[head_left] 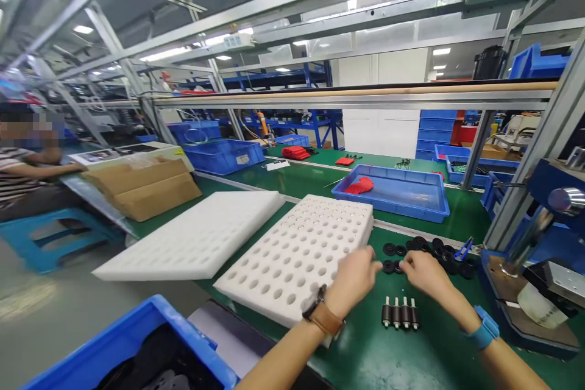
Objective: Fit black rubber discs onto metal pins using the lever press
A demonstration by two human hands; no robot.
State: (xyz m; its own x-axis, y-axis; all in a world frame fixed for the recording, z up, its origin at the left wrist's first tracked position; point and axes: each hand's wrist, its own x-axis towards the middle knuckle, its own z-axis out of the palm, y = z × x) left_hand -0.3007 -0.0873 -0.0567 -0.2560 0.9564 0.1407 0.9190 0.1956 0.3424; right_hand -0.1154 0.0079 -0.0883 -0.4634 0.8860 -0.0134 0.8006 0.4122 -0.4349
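Note:
My left hand [355, 280], slightly blurred, hovers by the right edge of a white foam tray [269, 265] with rows of round holes. Its thumb and forefinger are apart, and I see nothing between them. To the right, my right hand [426, 274] has its fingertips pinched at the edge of a small black disc [397, 267]. Another black disc [387, 267] lies between the hands, with more discs [437, 245] piled behind the right hand. Several dark rollers with pale shaft ends [400, 313] stand side by side nearer me on the green table [370, 353].
A second foam slab [196, 231] lies left of the tray. Behind are a blue bin [397, 192] holding a red piece and blue-handled pliers [464, 249]. A bench press [525, 292] stands right; another blue bin [137, 341] is front left. A seated person [22, 177] is far left.

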